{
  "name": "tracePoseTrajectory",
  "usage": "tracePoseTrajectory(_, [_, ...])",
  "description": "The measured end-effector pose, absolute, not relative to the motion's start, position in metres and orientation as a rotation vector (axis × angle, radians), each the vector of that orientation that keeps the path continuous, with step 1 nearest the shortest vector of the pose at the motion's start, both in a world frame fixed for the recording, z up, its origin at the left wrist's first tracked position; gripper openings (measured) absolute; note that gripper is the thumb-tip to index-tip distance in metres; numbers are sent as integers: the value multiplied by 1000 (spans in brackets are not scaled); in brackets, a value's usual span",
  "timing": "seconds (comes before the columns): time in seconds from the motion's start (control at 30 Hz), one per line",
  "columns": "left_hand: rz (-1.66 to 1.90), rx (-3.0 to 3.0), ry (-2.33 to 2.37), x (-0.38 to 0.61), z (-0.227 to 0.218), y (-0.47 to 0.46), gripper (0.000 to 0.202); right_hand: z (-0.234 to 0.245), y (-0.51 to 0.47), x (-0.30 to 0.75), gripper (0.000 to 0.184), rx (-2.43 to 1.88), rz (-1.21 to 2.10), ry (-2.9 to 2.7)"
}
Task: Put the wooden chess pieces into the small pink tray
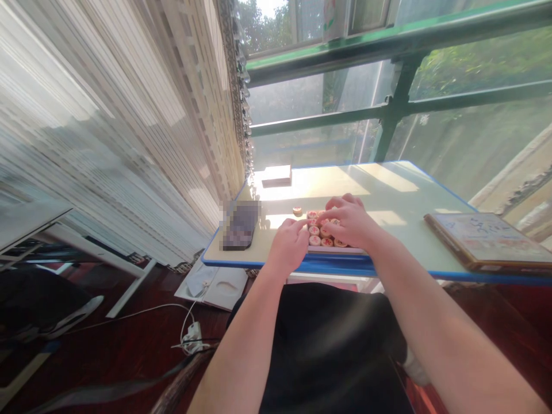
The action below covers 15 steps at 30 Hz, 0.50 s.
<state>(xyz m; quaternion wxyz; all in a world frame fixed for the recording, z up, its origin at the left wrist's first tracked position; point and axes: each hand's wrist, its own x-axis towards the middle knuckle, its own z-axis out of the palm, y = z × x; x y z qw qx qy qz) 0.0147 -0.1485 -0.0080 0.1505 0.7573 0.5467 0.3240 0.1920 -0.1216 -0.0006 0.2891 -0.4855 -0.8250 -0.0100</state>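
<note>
Rows of round wooden xiangqi pieces (314, 231) with red characters lie packed in a shallow tray (336, 250) at the table's near edge. My left hand (288, 244) rests at the tray's left side, its index finger stretched out to the pieces' edge. Over the right part of the rows spreads my right hand (351, 221), fingertips on or just above the pieces; it hides several of them. Whether a piece sits between its thumb and index finger is hard to see. One loose xiangqi piece (297, 211) lies on the table beyond my left hand.
The pale table (388, 198) has a blue rim. A blurred dark object (241, 225) lies at its left, a white box (276, 175) at the back left, and a flat framed box (491, 238) at the right. A curtain hangs left; windows stand behind.
</note>
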Motion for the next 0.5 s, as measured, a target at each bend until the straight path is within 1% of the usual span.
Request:
tracePoseTrajectory(0.33, [948, 2176, 1542, 13, -10, -148, 39, 1, -124, 191, 23, -1319, 25, -2210])
tracePoseTrajectory(0.5, [1017, 1965, 1590, 13, -9, -147, 41, 5, -120, 192, 25, -1322, 99, -2142])
